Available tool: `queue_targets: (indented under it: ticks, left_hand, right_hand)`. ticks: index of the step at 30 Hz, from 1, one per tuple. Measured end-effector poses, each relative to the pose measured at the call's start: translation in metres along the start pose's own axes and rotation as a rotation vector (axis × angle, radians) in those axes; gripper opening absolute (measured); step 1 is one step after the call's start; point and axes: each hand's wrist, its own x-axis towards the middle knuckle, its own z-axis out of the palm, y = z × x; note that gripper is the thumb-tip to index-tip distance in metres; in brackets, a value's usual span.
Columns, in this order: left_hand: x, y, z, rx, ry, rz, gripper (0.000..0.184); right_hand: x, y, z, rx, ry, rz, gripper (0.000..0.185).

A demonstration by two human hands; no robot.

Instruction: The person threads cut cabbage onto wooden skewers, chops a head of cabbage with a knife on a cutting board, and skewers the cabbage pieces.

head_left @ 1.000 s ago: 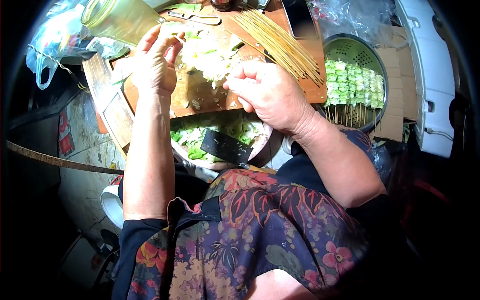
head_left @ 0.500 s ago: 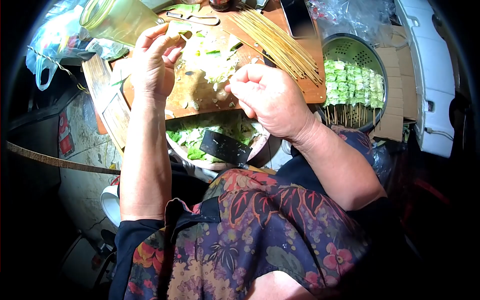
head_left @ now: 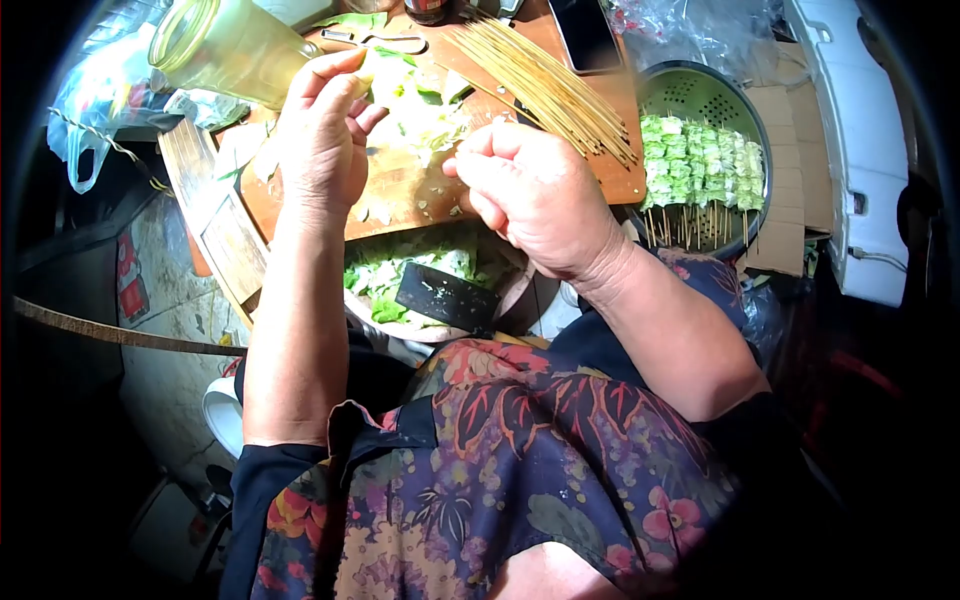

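My left hand (head_left: 326, 145) is raised over the left part of the wooden cutting board (head_left: 395, 212). Its thumb and index finger come together at the tips, beside pale green cabbage pieces (head_left: 425, 122); anything between them is too unclear to name. My right hand (head_left: 545, 195) is closed in a pinch above the board's front edge, and whatever its fingers grip is hidden. Beyond it, a bundle of thin wooden skewers (head_left: 545, 90) lies across the board. In front of the board, a black cleaver blade (head_left: 447, 297) rests across a basin (head_left: 517, 295) of chopped cabbage (head_left: 375, 285).
A colander (head_left: 690, 92) on the right holds several skewers threaded with cabbage (head_left: 700, 165). A phone (head_left: 585, 35), a peeler (head_left: 385, 42) and a dark jar (head_left: 427, 10) are at the back. A yellowish container (head_left: 230, 50) leans at the left, near a plastic bag (head_left: 95, 115).
My left hand has shifted slightly right and down, nearer my right hand. My right hand stays pinched in nearly the same spot. The whole view has slid a little.
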Motion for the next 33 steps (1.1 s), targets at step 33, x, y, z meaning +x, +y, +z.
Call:
queue_targets:
  ticks: [33]
  left_hand:
    - [0.061,-0.102,0.012,0.679,0.093,-0.343,0.015]
  right_hand:
    - [0.001,-0.028,-0.031,0.166,0.199,0.031,0.021]
